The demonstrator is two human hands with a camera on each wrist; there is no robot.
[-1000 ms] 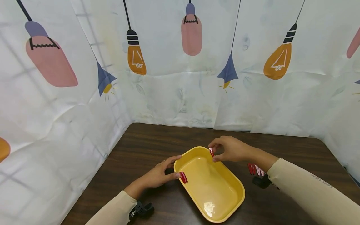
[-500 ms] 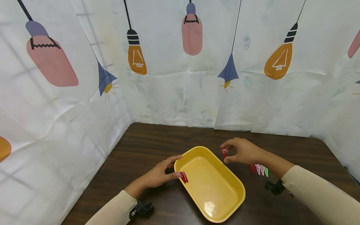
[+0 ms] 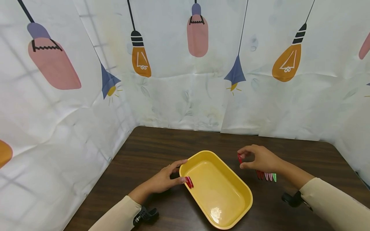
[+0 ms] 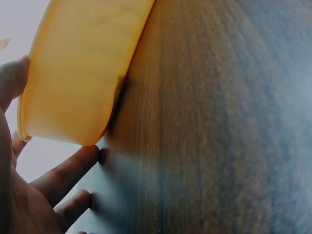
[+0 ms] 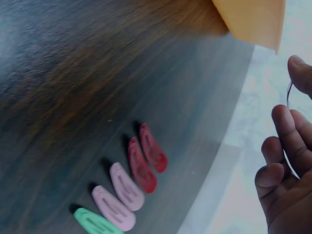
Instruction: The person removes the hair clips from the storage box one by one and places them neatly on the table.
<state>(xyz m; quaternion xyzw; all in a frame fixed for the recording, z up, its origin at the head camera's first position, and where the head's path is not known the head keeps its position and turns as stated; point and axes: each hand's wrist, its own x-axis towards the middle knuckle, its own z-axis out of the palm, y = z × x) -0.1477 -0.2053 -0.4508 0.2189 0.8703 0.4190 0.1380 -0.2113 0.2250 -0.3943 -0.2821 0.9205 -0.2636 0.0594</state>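
Nearest, a yellow rectangular tray (image 3: 221,192) is seen on the dark table (image 3: 156,142), its long axis slanted from near right to far left; it looks stiff and light, best held by its rim. Two red snap hair clips (image 3: 189,182) are set side by side at its left rim; whether they are snapped on cannot be told. Beside them the tray's far-left corner is spanned by the left hand (image 3: 163,181), its fingers spread and unclenched. Farther right, a row of snap clips (image 5: 124,185), red, pink and green, is laid on the table, long axes near parallel, tapered ends apparently turned to the near side. Just beyond, a single red clip (image 3: 240,158) is pinched end to end between thumb and fingertips of the right hand (image 3: 261,159), above the table and clear of the tray, its long axis nearly upright; which end is up cannot be made out. It should prove light, springy and rather slick, most securely taken by its long edges near the broad end.
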